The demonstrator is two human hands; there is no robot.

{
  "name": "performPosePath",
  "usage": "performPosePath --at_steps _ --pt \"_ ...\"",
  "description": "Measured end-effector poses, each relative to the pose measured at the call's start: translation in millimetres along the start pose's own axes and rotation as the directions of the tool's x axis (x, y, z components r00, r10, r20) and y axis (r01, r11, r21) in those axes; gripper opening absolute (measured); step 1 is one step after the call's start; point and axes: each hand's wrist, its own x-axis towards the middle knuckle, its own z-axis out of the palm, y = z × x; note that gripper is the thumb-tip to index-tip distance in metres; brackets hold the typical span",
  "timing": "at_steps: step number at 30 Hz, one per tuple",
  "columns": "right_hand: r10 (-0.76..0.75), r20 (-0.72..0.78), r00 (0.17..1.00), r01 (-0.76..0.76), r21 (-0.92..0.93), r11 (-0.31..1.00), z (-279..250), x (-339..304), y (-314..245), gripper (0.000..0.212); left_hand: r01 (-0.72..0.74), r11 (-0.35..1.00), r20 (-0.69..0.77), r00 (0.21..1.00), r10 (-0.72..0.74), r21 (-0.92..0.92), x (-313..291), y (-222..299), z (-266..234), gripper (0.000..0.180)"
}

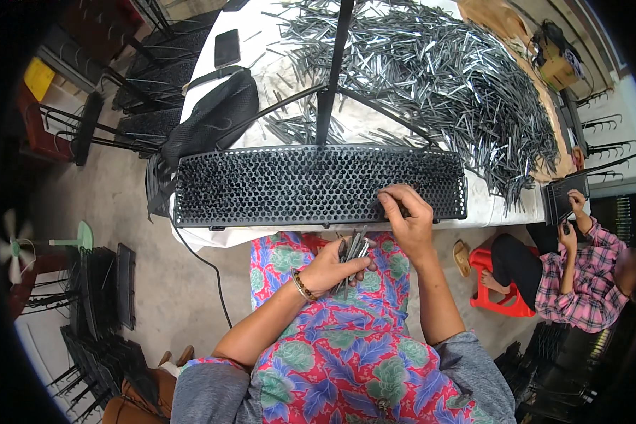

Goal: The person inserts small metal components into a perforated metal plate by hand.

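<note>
In front of me a long black perforated panel (290, 185) rests along the table's near edge, its rows of round holes facing me. A black post with two slanting braces (324, 116) rises behind it. Below the panel, my left hand (332, 267) is closed round a bundle of thin metal strips (359, 247), dark and silvery, their ends sticking out above and below the fingers. At the panel's right part, my right hand (408, 215) has thumb and forefinger pinched against the holes. Whatever lies between those fingertips is too small to make out.
A big heap of loose metal strips (431, 71) covers the table's far right. A black mesh bag (222, 106) and a phone (227, 46) lie at left. At right, a person in a plaid shirt (579, 283) sits by a red stool (498, 286). Black racks (95, 290) stand left.
</note>
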Motion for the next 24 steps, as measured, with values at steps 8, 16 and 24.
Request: performPosePath --at_steps 8,16,24 --pt "0.174 -0.096 0.980 -0.150 0.215 0.965 10.1 -6.0 -0.2 0.009 0.008 0.999 0.003 1.000 -0.008 -0.045 0.1 -1.3 -0.9 0.035" --pt "0.176 -0.096 0.980 -0.157 0.175 0.972 13.7 -6.3 -5.7 0.008 0.016 1.000 -0.026 1.000 -0.017 -0.026 -2.8 3.3 1.4 0.034" --pt "-0.212 0.012 0.977 0.212 -0.146 0.966 14.7 -10.5 -5.6 0.013 0.020 0.999 -0.055 0.998 -0.022 -0.031 -4.7 3.7 -1.3 0.034"
